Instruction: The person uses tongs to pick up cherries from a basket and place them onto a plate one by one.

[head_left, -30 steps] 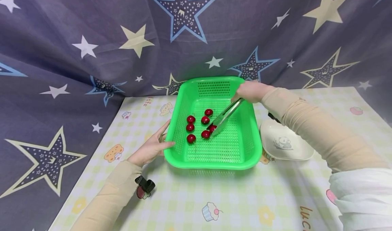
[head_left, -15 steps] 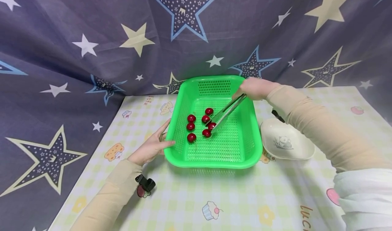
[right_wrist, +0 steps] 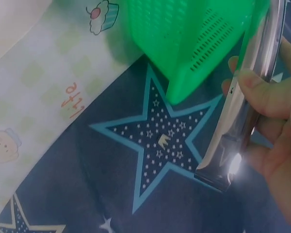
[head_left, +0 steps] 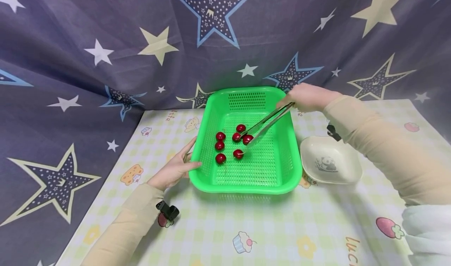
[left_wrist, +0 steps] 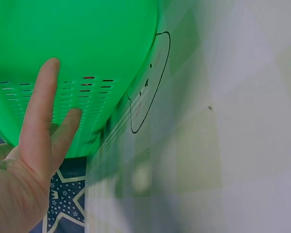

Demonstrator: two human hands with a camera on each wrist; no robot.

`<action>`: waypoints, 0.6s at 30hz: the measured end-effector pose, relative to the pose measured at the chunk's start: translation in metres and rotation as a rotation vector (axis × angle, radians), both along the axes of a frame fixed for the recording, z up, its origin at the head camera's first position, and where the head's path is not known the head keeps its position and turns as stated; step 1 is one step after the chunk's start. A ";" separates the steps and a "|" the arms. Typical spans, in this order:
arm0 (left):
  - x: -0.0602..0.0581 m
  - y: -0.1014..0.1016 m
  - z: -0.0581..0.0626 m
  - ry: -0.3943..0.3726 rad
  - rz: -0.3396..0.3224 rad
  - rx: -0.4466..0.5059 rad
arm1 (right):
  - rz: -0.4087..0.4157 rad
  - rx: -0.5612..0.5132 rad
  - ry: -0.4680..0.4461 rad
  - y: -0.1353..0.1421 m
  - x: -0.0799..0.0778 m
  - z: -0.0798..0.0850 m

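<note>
A green plastic basket [head_left: 243, 188] with perforated sides stands on the table, several dark red cherries [head_left: 220, 158] on its floor. Against its left wall rests my left hand [head_left: 174, 170], with the thumb at the rim; in the left wrist view, extended fingers [left_wrist: 42, 97] touch the outer wall. My right hand [head_left: 304, 96] holds metal tongs [head_left: 271, 121] over the right rim, fingers and thumb around the arms in the right wrist view. The tongs slant down to the left, their tips spread around one cherry [head_left: 248, 139] in the middle group.
Right of the basket, under my right forearm, sits a cream dish [head_left: 331, 168] with a panda print. A checked cloth [head_left: 204, 234] with cartoon prints covers the table. Behind the table hangs a dark curtain [head_left: 141, 78] patterned with stars.
My right hand has moved up and right with the tongs, and the tips have spread apart. The cherry between them has shifted slightly up and right. My left hand stays in place.
</note>
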State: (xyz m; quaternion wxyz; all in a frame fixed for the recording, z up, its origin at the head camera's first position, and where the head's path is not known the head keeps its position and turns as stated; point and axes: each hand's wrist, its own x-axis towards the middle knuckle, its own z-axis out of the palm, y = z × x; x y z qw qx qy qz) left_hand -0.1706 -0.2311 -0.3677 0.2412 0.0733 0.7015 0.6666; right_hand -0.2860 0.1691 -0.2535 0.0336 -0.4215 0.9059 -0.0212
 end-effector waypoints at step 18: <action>0.000 0.002 -0.001 0.003 0.008 0.003 | -0.049 -0.053 0.093 0.059 0.024 0.015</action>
